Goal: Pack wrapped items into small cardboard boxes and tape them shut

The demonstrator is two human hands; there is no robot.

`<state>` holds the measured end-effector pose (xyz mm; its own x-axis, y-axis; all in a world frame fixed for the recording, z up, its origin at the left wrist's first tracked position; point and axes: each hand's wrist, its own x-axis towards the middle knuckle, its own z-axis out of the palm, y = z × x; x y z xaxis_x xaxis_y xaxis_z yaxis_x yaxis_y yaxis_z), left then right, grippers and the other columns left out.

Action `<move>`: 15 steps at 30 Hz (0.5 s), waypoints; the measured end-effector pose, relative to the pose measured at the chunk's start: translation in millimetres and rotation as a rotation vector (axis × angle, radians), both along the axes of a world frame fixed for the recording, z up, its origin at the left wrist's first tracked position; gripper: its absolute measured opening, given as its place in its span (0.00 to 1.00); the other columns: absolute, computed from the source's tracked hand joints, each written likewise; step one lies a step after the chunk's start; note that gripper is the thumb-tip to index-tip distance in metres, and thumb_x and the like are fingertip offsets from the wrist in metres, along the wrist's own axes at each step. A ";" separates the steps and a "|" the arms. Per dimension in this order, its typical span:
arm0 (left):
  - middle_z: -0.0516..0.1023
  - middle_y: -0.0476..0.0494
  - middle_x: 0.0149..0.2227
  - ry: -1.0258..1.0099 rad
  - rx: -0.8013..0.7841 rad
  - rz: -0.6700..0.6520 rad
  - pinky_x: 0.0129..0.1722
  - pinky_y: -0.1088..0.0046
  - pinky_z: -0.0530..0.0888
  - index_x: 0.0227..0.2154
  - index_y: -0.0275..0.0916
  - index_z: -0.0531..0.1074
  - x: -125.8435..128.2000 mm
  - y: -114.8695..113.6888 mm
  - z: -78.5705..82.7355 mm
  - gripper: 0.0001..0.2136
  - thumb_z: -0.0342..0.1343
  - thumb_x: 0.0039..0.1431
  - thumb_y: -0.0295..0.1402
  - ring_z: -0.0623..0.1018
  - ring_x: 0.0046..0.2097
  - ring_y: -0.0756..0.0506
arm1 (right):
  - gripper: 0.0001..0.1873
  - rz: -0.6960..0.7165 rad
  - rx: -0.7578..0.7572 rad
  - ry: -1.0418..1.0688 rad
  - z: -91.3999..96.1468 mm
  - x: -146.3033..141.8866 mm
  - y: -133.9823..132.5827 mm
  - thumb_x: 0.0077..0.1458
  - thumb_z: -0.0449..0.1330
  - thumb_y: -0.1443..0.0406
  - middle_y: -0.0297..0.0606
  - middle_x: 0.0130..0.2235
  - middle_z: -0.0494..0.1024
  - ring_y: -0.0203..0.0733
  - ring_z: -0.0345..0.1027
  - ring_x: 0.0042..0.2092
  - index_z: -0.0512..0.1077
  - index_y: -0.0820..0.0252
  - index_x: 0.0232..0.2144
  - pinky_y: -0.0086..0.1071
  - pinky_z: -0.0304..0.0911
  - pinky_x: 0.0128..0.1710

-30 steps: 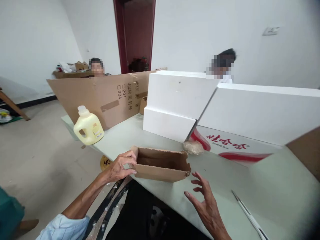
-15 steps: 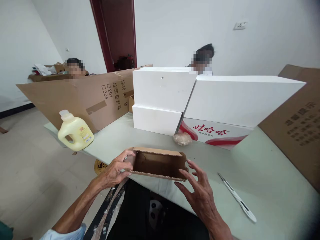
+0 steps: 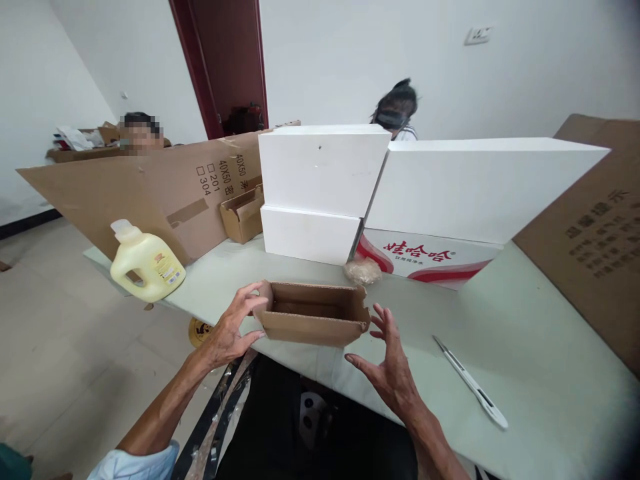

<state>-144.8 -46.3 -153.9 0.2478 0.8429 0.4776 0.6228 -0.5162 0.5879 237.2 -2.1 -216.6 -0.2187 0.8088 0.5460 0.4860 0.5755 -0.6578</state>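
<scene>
Open-topped cardboard box [image 3: 313, 330] between left hand [image 3: 230, 337] and right hand [image 3: 393, 373]

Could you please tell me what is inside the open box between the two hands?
Inside the box, brown inner walls show above a shadowed bottom; the near wall hides the part of the bottom next to it, so anything low there cannot be seen.

A yellow jug [image 3: 159, 270] is standing on the bench [image 3: 545, 373] before a printed cardboard panel [image 3: 165, 187]. A white block [image 3: 450, 193] is resting on a red-and-white carton [image 3: 425, 265], and a socket [image 3: 479, 35] is showing on the wall [image 3: 325, 60].
</scene>
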 end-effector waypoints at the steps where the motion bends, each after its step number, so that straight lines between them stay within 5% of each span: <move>1: 0.57 0.33 0.75 -0.063 0.009 0.021 0.60 0.54 0.78 0.69 0.50 0.63 -2.6 3.4 -6.3 0.34 0.67 0.63 0.30 0.68 0.71 0.32 | 0.61 0.020 -0.077 0.023 -5.7 1.1 5.4 0.62 0.71 0.51 0.54 0.77 0.54 0.62 0.62 0.72 0.33 0.43 0.79 0.56 0.74 0.60; 4: 0.52 0.29 0.77 -0.256 -0.113 0.044 0.57 0.53 0.80 0.76 0.52 0.47 -11.4 13.7 -30.8 0.53 0.75 0.54 0.38 0.68 0.70 0.29 | 0.64 0.102 -0.275 0.050 -22.9 4.2 19.1 0.59 0.71 0.48 0.53 0.77 0.55 0.63 0.57 0.74 0.33 0.42 0.79 0.61 0.66 0.65; 7: 0.55 0.26 0.76 -0.324 -0.349 0.036 0.60 0.48 0.77 0.78 0.46 0.44 -14.0 23.7 -56.5 0.62 0.78 0.46 0.41 0.67 0.71 0.25 | 0.64 0.138 -0.428 0.062 -34.6 3.7 28.2 0.55 0.72 0.45 0.54 0.77 0.55 0.67 0.58 0.73 0.38 0.45 0.79 0.65 0.62 0.67; 10: 0.63 0.27 0.73 -0.353 -0.470 -0.023 0.64 0.43 0.72 0.77 0.43 0.49 -7.2 34.4 -74.4 0.61 0.78 0.41 0.41 0.67 0.71 0.24 | 0.60 0.147 -0.530 0.055 -36.5 -0.8 34.0 0.55 0.70 0.42 0.54 0.73 0.62 0.67 0.63 0.70 0.44 0.47 0.78 0.63 0.66 0.64; 15: 0.70 0.30 0.69 -0.435 -0.417 -0.097 0.72 0.38 0.60 0.71 0.39 0.61 8.6 49.9 -88.2 0.54 0.76 0.40 0.43 0.66 0.71 0.22 | 0.52 0.208 -0.523 0.065 -31.3 -4.3 36.0 0.56 0.68 0.43 0.52 0.66 0.72 0.64 0.69 0.65 0.55 0.52 0.74 0.53 0.71 0.61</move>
<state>-136.2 3.5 -242.0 0.1888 0.9640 0.1870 0.2416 -0.2302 0.9427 232.9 34.0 -247.9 -0.3818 0.9186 0.1015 0.3462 0.2440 -0.9059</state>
